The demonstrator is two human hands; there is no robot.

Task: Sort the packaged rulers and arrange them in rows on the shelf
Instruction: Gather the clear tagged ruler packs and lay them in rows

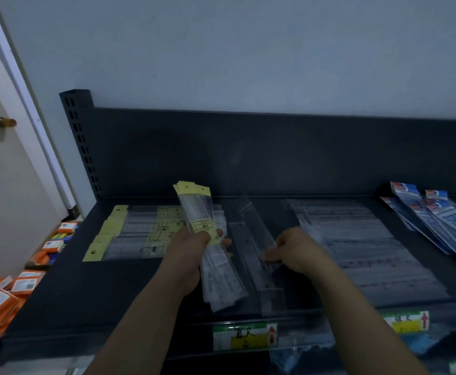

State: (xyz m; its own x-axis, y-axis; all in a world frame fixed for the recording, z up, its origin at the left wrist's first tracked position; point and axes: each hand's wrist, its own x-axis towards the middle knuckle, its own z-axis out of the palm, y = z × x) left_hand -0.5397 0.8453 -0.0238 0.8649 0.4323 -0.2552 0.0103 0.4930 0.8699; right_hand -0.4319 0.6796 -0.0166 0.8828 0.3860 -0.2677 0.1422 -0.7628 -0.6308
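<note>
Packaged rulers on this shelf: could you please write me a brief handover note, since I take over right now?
Left hand: grip on a bundle of yellow-header rulers, lifted above the shelf.
Right hand: pinches a clear ruler pack lying mid-shelf.
Done: yellow-header row at left, clear-pack row at right.
Left: place the bundle and the loose clear packs; blue packs far right lie askew.

Dark metal shelf in front of you, row of yellow-topped ruler packs lying flat just left of your left hand, overlapping spread of clear ruler packs right of your right hand, blue-printed packs fanned farther right
</note>
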